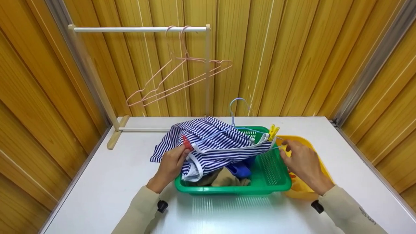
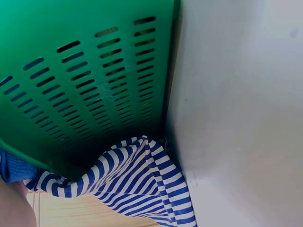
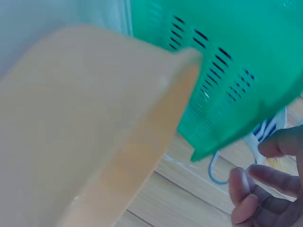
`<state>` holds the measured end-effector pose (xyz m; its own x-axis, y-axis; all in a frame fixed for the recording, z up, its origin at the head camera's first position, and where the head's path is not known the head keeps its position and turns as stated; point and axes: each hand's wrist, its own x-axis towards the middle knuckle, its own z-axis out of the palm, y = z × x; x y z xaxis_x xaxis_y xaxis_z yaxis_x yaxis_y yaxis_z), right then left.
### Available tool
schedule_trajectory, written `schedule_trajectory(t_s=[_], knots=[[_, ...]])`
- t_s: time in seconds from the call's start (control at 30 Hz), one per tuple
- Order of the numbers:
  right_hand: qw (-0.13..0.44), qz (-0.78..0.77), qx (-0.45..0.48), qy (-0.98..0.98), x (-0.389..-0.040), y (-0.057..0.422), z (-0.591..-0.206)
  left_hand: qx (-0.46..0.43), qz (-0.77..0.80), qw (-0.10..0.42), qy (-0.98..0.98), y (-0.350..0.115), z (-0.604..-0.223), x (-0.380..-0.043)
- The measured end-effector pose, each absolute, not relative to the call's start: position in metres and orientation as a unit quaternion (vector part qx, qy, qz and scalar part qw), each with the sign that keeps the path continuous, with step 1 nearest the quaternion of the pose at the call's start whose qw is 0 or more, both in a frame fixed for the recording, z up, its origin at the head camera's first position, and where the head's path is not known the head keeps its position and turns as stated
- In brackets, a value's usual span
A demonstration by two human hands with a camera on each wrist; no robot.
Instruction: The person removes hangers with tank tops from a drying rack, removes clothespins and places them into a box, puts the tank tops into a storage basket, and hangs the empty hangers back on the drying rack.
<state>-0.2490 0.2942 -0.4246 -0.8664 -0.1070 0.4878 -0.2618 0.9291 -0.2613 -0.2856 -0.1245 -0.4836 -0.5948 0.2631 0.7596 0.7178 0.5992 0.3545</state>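
Note:
A navy-and-white striped garment with white trim [image 1: 224,143] lies over a light blue clothes hanger [image 1: 233,113], its hook upward, above the green basket [image 1: 234,188]. My left hand [image 1: 169,165] pinches a red clothespin [image 1: 186,143] at the garment's left corner. A yellow clothespin [image 1: 273,132] clips the right corner to the hanger. Beside it, my right hand [image 1: 302,161] has thumb and forefinger around the hanger's right end. In the right wrist view these fingers [image 3: 272,179] are bent. The left wrist view shows the striped cloth [image 2: 142,184] draping beside the basket wall [image 2: 94,94].
Brown cloth [image 1: 224,178] and a blue cloth [image 1: 240,169] lie in the green basket. A yellow basin [image 1: 304,193] with small red items stands at its right. Behind, a rack [image 1: 139,29] bears two pink hangers [image 1: 162,78] on the white table [image 1: 113,182].

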Motion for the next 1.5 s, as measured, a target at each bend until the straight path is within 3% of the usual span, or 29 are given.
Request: schedule_trajectory(t_s=[0.13,0.2,0.53,0.7,0.83,1.13,1.5], knots=[[0.298,0.176,0.123,-0.93,-0.254,0.296,-0.413,-0.308,-0.324,0.345,-0.826,-0.124,-0.484,-0.287],[0.298,0.193,0.139,-0.924,-0.257,0.296,-0.406,-0.311,-0.324,0.345,-0.824,-0.124,-0.485,-0.288],[0.147,0.277,0.171,-0.934,-0.275,0.296,-0.389,-0.311,-0.336,0.328,-0.826,-0.122,-0.484,-0.289],[0.12,0.299,0.17,-0.931,-0.279,0.295,-0.391,-0.306,-0.338,0.324,-0.829,-0.123,-0.486,-0.287],[0.15,0.289,0.18,-0.928,-0.279,0.294,-0.393,-0.304,-0.335,0.33,-0.828,-0.125,-0.487,-0.286],[0.282,0.226,0.244,-0.9,-0.281,0.292,-0.395,-0.297,-0.334,0.316,-0.837,-0.127,-0.486,-0.285],[0.31,0.222,0.259,-0.888,-0.274,0.297,-0.37,-0.304,-0.335,0.319,-0.833,-0.124,-0.483,-0.285]])
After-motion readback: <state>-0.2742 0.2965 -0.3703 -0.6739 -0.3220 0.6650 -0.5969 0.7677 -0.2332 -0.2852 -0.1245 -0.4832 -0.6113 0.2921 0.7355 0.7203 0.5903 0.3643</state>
